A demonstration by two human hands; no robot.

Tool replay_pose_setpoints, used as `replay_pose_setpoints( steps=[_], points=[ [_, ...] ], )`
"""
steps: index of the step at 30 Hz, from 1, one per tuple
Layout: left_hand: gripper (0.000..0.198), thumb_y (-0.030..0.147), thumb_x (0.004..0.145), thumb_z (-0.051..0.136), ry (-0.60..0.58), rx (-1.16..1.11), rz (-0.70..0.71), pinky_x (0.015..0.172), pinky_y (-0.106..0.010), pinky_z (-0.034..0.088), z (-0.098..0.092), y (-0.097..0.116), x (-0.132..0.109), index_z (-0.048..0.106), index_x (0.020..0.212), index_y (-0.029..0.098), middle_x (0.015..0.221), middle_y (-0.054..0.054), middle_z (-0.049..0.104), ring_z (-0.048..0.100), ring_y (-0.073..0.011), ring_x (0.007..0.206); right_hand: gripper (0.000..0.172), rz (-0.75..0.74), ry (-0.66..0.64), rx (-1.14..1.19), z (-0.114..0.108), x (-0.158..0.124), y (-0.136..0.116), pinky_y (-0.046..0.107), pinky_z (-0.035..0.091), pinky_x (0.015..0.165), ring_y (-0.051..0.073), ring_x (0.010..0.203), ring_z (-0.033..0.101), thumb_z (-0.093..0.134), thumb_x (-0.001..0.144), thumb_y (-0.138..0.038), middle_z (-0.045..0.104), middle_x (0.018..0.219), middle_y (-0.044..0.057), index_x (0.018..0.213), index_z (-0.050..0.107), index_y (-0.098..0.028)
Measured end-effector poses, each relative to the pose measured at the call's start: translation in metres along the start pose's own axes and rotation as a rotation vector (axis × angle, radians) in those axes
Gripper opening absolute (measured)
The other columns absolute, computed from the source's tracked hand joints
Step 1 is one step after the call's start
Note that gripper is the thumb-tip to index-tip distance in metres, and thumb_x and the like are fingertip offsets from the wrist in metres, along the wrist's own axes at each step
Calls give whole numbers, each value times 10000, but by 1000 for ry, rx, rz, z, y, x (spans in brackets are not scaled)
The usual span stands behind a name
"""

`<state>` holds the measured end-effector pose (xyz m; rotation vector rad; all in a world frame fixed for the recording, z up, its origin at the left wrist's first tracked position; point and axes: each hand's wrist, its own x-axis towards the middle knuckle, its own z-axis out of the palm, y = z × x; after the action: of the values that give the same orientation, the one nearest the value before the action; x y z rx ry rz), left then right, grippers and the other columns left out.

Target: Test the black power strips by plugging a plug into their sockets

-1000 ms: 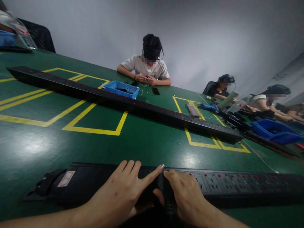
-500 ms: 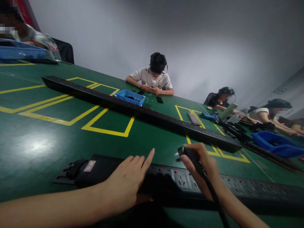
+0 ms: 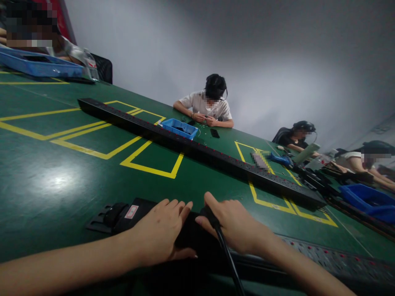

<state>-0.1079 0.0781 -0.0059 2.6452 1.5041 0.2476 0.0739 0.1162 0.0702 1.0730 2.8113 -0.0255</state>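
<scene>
A long black power strip (image 3: pixel 327 255) with rows of sockets and red dots lies across the near part of the green table. My left hand (image 3: pixel 163 230) rests over its left part, fingers on the far edge and thumb on the near side, gripping it. My right hand (image 3: pixel 234 224) is closed around a black plug (image 3: pixel 210 216), held down at the strip close beside my left fingers. A black cable (image 3: pixel 227 257) runs from the plug toward me. The plug's pins are hidden. A white label (image 3: pixel 131 211) shows near the strip's left end.
A second long black strip (image 3: pixel 200 152) lies diagonally beyond my hands. Behind it stands a small blue basket (image 3: pixel 179 130), with a person seated there. A blue tray (image 3: pixel 40 65) is at the far left, a blue bin (image 3: pixel 367 201) at the right. More people sit at both sides.
My right hand has moved left and down to the strip with the plug. My left forefinger, stretched out before, is now drawn in. The view has shifted slightly.
</scene>
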Motion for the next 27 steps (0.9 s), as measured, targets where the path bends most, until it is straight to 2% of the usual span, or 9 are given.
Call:
replay_pose_setpoints(
  steps=[4, 7, 9, 11, 17, 22, 27],
  points=[
    [816, 678, 748, 376, 39, -35, 7, 891, -447, 313, 4, -1, -1, 353, 1303, 80, 1176, -170, 520, 481, -309, 1018, 140, 9, 136, -22, 24, -7, -12, 235, 213, 421, 144, 490, 548, 383, 876, -312, 607, 648, 0, 923, 411, -183],
    [789, 642, 754, 405, 44, -39, 17, 862, -450, 331, 4, -1, -1, 362, 1293, 68, 1155, -177, 521, 490, -303, 983, 157, -39, 356, -92, 49, -13, -18, 230, 277, 420, 139, 474, 531, 348, 885, -296, 593, 649, 21, 869, 441, -170],
    [773, 615, 764, 409, 39, -24, 17, 844, -452, 341, 3, 0, -2, 360, 1292, 54, 1113, -176, 535, 495, -301, 956, 206, -57, 544, -191, 63, -16, -19, 243, 324, 435, 149, 473, 535, 328, 893, -291, 590, 644, 41, 906, 471, -144],
    [764, 593, 778, 401, 39, -10, 18, 842, -455, 342, 1, 1, -2, 346, 1300, 38, 1079, -174, 543, 492, -303, 952, 245, -68, 665, -238, 74, -17, -18, 254, 364, 451, 158, 489, 550, 325, 897, -291, 595, 649, 59, 956, 485, -115],
    [758, 595, 789, 381, 27, 3, 30, 843, -447, 347, -3, 2, -3, 361, 1288, 26, 1063, -179, 544, 494, -302, 954, 269, -144, 642, 37, 77, -15, -10, 237, 419, 464, 143, 519, 569, 348, 890, -317, 601, 664, 60, 959, 470, -88],
    [748, 581, 800, 378, 1, 26, 33, 834, -450, 349, -1, 2, -1, 335, 1307, 33, 1071, -176, 525, 480, -303, 952, 278, -140, 734, -136, 79, -16, -10, 261, 442, 489, 168, 558, 590, 353, 882, -277, 621, 701, 94, 987, 505, -70],
    [750, 576, 792, 411, -58, 31, 45, 748, -409, 385, -5, 1, 2, 176, 1390, 189, 939, -104, 526, 489, -253, 831, 274, -158, 765, -187, 80, -15, -11, 259, 428, 456, 160, 523, 573, 351, 878, -258, 610, 643, 82, 950, 531, -64]
  ],
)
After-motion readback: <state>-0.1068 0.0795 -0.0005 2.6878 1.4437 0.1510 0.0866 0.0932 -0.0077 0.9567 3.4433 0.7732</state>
